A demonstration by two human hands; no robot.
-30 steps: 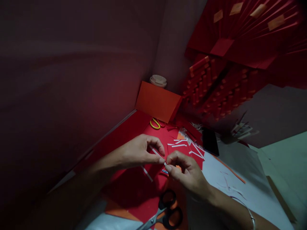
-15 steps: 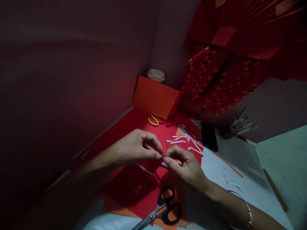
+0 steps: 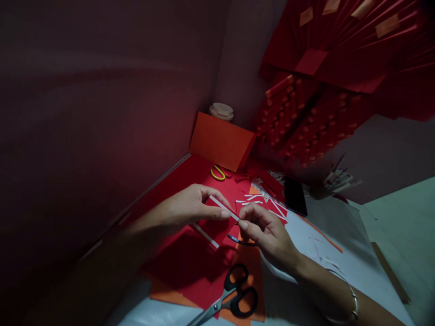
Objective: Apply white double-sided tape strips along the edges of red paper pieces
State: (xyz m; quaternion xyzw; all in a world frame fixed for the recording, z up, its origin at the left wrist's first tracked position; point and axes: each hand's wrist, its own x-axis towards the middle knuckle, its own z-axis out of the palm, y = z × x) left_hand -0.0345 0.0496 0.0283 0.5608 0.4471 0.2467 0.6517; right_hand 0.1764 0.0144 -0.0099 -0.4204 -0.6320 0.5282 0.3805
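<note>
My left hand (image 3: 190, 209) pinches a piece of red paper (image 3: 214, 226) with a narrow white strip (image 3: 222, 208) along its upper edge. My right hand (image 3: 268, 233) meets it from the right, thumb and forefinger pinched on the end of that white strip. Both hands hover just above the red sheets (image 3: 190, 267) spread on the table. A second white strip (image 3: 207, 235) runs along the lower edge of the held piece. A thin dark curl (image 3: 243, 241) hangs under my right fingers.
Black-handled scissors (image 3: 234, 296) lie near the front edge. Yellow-handled scissors (image 3: 219, 173) rest at the back by a folded orange card (image 3: 220, 140). Several loose white strips (image 3: 258, 201) lie on red paper. A dark phone (image 3: 295, 196) lies right. Red folded paper decoration (image 3: 316, 104) hangs above.
The white strip now shows more plainly between my hands, lifted and stretched from the left fingers to the right. My right hand has shifted slightly right and down.
</note>
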